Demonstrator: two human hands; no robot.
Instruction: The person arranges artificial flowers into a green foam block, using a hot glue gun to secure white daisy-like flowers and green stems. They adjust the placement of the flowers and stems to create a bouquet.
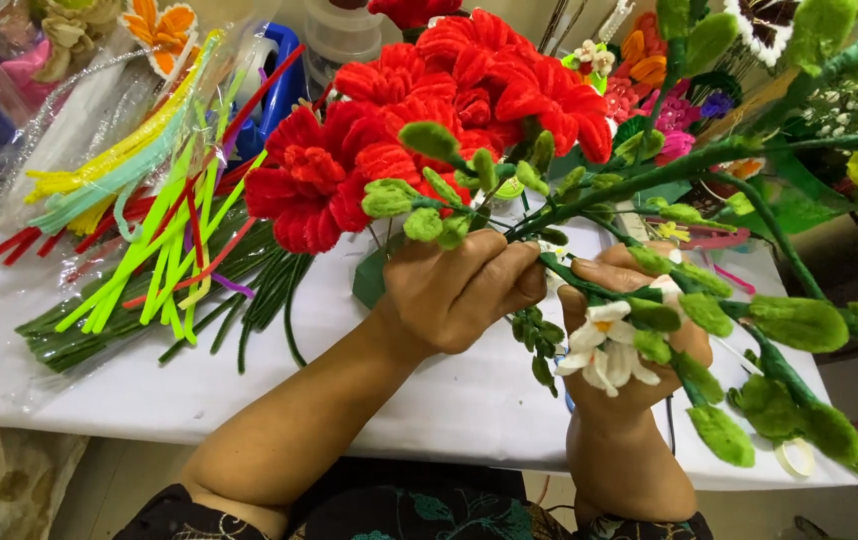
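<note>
While the white table lay strewn with loose pipe cleaners, the red bouquet sat above both closed hands: left hand pinching green stems, right hand gripping a white flower. A loosened grip might have let the stems spring apart.

My left hand is raised in front of me with its back toward my eyes, the fingers curled inward and pinched together, pointing to the right. My right hand sits just beside it, a little lower, turned palm toward me, its fingers folded into a loose fist and the thumb lying across the top. Both bare forearms rise from below, the left slanting in from the lower left, the right nearly upright.
</note>
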